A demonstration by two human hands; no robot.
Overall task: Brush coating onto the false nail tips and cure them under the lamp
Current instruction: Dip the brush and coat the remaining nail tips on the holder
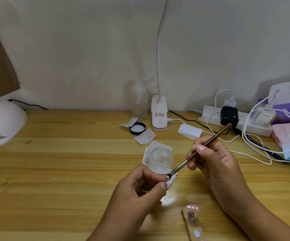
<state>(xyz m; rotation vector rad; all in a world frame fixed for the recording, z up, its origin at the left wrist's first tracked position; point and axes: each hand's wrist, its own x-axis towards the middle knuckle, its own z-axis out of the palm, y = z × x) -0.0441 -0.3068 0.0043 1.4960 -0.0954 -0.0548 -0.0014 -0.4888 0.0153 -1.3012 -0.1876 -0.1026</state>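
Note:
My right hand [213, 159] grips a long brown-handled brush [208, 142]; its flat bristle end touches a small white wipe [171, 180] pinched between the thumb and fingers of my left hand [140, 186]. Just behind them an open clear glass jar [161, 158] stands on a white paper square. At the bottom edge a clear strip [193, 225] lies on the desk with a pink false nail tip [192, 207] at its top end. The white curing lamp [3, 119] sits at the far left of the desk.
A black jar lid [137, 128] and loose white wipes lie mid-desk by a white desk lamp base [159, 117] and a clear bottle [139, 101]. A power strip [236, 122] with chargers and trailing cables, and a heap of bags, fill the right side.

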